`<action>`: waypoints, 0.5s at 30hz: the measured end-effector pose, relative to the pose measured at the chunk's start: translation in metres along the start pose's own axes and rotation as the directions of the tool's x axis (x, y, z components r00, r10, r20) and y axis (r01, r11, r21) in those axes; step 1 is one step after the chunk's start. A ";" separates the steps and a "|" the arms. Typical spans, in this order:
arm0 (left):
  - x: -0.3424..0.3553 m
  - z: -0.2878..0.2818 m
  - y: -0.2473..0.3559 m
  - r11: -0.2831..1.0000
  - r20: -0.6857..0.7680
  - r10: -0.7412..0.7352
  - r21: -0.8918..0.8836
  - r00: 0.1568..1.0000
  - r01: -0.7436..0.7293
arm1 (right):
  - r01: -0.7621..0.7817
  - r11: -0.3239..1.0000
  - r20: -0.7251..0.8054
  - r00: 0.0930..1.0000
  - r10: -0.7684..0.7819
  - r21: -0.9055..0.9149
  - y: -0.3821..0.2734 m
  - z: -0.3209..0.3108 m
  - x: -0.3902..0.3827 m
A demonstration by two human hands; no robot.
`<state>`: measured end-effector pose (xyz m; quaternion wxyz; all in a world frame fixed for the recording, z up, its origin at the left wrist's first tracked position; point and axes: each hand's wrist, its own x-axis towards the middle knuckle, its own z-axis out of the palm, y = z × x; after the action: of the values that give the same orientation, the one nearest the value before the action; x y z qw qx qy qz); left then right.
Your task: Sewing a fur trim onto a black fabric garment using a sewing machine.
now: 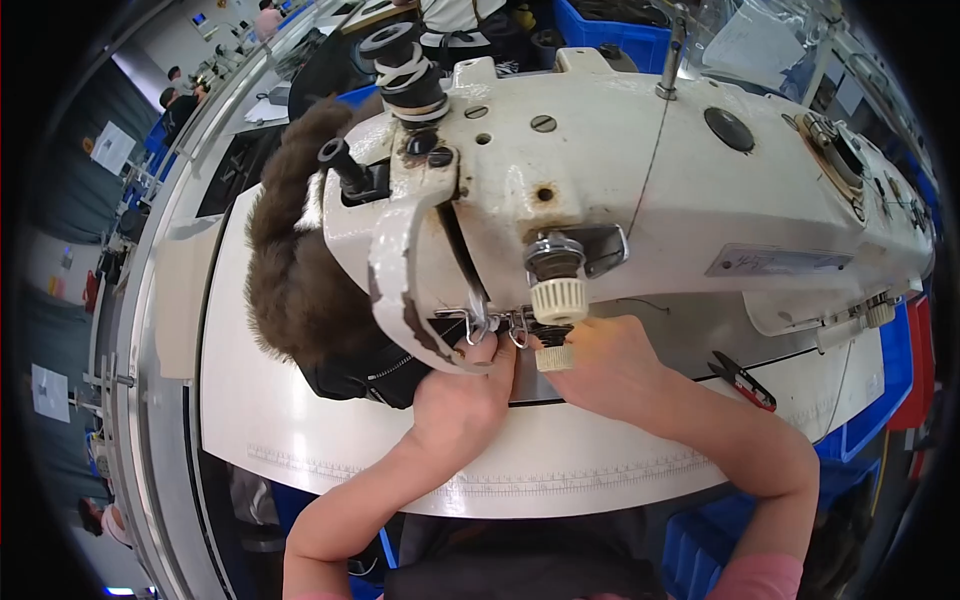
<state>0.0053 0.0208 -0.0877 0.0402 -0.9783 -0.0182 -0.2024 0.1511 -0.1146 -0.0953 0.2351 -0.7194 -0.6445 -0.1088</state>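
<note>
A white sewing machine (640, 190) stands before me, its head covering part of the work. Left of its needle area lies a black fabric piece (345, 375) with a zip and thick brown fur (300, 270); I cannot tell which garment it is. My left hand (460, 400) is closed at the fabric's edge beside the needle area, thumb and forefinger close together. Just right of it, my right hand (605, 365) is curled with its fingertips near the needle area. The machine's knobs hide those fingertips and whatever they hold.
Thread snips (743, 380) with a red-and-black handle lie right of my right hand. A ruler strip (580, 477) runs along the white table's curved front edge. Blue bins (860, 430) stand at the right. Behind the machine are another person and a blue crate (625, 35).
</note>
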 end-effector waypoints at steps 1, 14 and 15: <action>0.001 0.000 0.001 1.000 0.000 -0.017 0.003 1.000 0.017 | -0.002 1.000 0.033 0.999 0.002 -0.008 0.000 -0.002 0.001; -0.005 -0.038 0.012 0.928 -0.035 -0.252 -0.291 0.967 0.232 | 0.077 0.994 -0.028 0.997 -0.075 0.073 0.001 0.029 0.016; -0.004 -0.044 0.007 0.964 -0.128 -0.186 -0.217 0.974 0.156 | 0.065 0.995 -0.030 0.998 -0.063 0.077 0.002 0.030 0.016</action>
<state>-0.0152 0.0099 -0.0495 -0.0776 -0.9543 -0.0787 -0.2778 0.1507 -0.0860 -0.1140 0.2681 -0.6871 -0.6677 -0.1011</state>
